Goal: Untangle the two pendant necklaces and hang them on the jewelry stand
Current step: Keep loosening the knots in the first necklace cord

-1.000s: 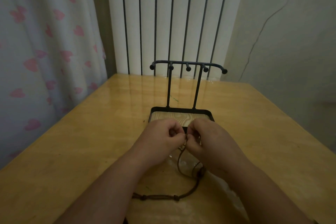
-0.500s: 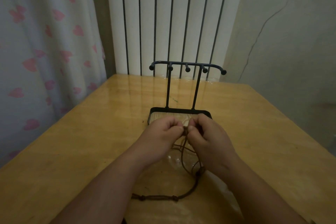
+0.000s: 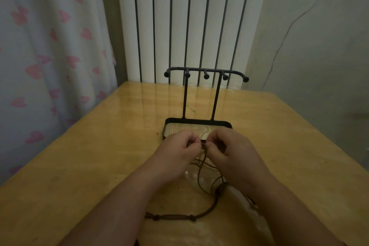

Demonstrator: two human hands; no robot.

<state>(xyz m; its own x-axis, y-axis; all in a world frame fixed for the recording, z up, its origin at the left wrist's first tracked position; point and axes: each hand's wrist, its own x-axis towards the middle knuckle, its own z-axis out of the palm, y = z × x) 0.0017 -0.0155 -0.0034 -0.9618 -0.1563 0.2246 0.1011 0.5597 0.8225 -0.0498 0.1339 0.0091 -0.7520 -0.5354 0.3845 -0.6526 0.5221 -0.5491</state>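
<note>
**Wooden table** (image 3: 83, 166), with the jewelry stand (image 3: 216, 98) set at its middle. The stand is a black frame whose top bar carries five knobbed pegs (image 3: 206, 76), all bare, above a shallow tray base with a wood-grain floor.

**Hands.** The left hand (image 3: 177, 152) and right hand (image 3: 234, 156) meet just in front of the tray's near rim, knuckles up and fingertips almost touching. Each has its fingers curled in to pinch the brown cords of the two pendant necklaces (image 3: 200, 174) at one small tangle between them.

**Cords.** Below the pinch the cords drop to the table in loose, overlapping loops. They pass a dark bead (image 3: 221, 189) and end near the person in a flat stretch with sliding knots (image 3: 159, 216). A pale shape beside the bead, partly under the right forearm, may be a pendant, but the dim light leaves this uncertain.

**Step in hand:** parting the tangle; neither necklace hangs on a peg.

**Advice on technique:**
- Keep both pinches close to the crossing and ease the strands apart sideways; pulling lengthwise is likely to tighten the knot.
- Leave the loops below slack on the wood so that a freed end can be fed back through.
- Follow one cord at a time from the bead.
- Lift a necklace toward the pegs only once it slides clear of the other.
</note>
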